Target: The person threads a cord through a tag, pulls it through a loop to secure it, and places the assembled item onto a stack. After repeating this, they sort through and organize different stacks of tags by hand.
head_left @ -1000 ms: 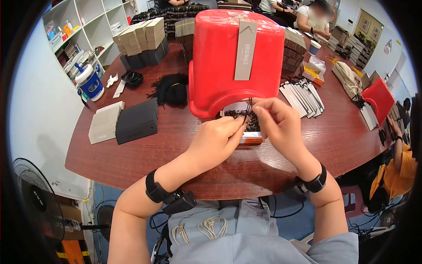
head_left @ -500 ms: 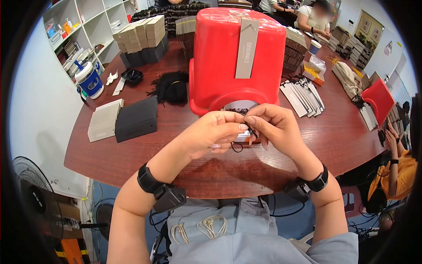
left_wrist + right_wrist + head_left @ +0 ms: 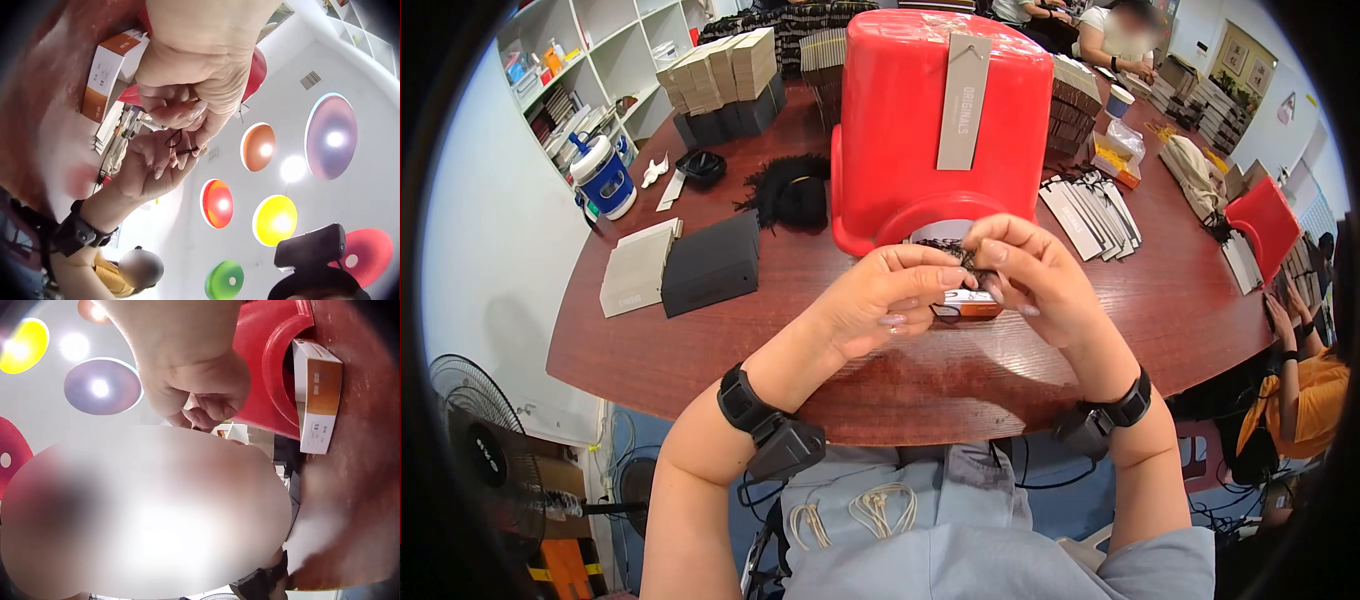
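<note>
Both the left hand [image 3: 890, 300] and the right hand [image 3: 1030, 280] pinch a thin black string [image 3: 962, 262] between fingertips, just above the orange-and-white box [image 3: 966, 303]. That box lies on the worktop [image 3: 700, 340] at the red stool [image 3: 930, 130].

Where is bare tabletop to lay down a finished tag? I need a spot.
Bare dark wooden table lies between the black flat box and the left hand. Crowded: right of the red plastic stool, by the fanned grey tags.

Both hands [image 3: 960, 290] drawn back from the box [image 3: 966, 303], fingers now bunched on black string [image 3: 962, 258]
</note>
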### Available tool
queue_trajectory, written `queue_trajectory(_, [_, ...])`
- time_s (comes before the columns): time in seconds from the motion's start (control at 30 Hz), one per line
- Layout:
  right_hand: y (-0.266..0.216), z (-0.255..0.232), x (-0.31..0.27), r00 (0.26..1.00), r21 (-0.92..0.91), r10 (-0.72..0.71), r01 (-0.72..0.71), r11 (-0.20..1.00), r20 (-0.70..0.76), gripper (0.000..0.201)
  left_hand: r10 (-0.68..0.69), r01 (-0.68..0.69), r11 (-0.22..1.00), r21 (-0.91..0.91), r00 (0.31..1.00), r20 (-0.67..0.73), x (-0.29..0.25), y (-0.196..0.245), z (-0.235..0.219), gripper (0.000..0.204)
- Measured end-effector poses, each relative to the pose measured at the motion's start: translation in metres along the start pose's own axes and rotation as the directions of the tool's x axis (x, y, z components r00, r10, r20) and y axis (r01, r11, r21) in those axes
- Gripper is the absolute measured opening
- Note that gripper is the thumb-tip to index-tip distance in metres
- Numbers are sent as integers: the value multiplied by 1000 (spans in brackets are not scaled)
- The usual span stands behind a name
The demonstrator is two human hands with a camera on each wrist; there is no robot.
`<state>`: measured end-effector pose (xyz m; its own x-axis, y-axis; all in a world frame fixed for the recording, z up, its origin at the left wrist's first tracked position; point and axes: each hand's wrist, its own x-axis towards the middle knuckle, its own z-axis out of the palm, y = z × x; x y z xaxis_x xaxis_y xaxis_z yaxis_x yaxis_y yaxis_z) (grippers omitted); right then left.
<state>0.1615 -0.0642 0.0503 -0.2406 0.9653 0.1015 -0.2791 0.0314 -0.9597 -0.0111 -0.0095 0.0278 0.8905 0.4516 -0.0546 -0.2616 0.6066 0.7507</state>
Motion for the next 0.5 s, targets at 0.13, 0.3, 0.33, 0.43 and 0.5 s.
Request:
queue_trajectory(0.13, [-19, 4, -6, 897, -603, -414, 245, 759, -157, 22, 157, -149, 985, 89, 983, -99, 0, 1, -5, 13])
queue_trajectory(0.3, [-50, 59, -42, 776, 126, -630, 622, 773, 33, 9, 271, -202, 946, 255, 924, -271, 7, -5, 2, 15])
queue_trajectory(0.33, [-53, 59, -45, 788, 145, -614, 602, 786, 57, 8, 262, -195, 948, 253, 927, -267, 7, -5, 2, 15])
queue_trajectory(0.43, [-62, 58, -51, 808, 202, -570, 540, 817, 147, 6, 254, -193, 939, 283, 947, -197, 5, -2, 0, 16])
queue_trajectory(0.5, [-68, 57, -53, 813, 240, -539, 490, 838, 221, 4, 266, -194, 936, 294, 937, -227, 4, -1, 6, 16])
